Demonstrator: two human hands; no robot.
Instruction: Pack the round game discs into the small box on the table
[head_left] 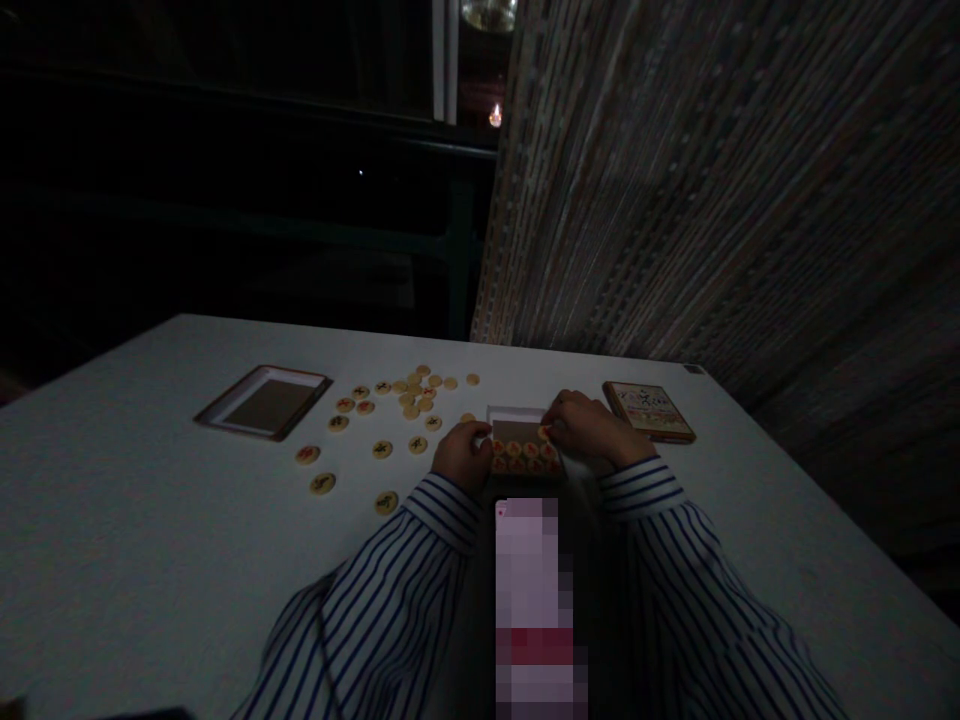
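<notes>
On my table (187,560), a box (516,430) holds discs (530,450); left lie loose discs (382,449), then a tray (266,405); a case (650,411) sits toward the far-right corner.

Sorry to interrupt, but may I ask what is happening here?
A person's left hand is at the left edge of a shallow box, while the right hand touches a round piece near the right edge. Rows of red-marked pieces sit in the box; loose pieces lie on the table to the left.

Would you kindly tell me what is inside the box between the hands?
Round pieces with red markings line the near side of the box; its brown bottom shows beyond. The right hand covers part of the right edge; anything beneath it cannot be seen.
</notes>
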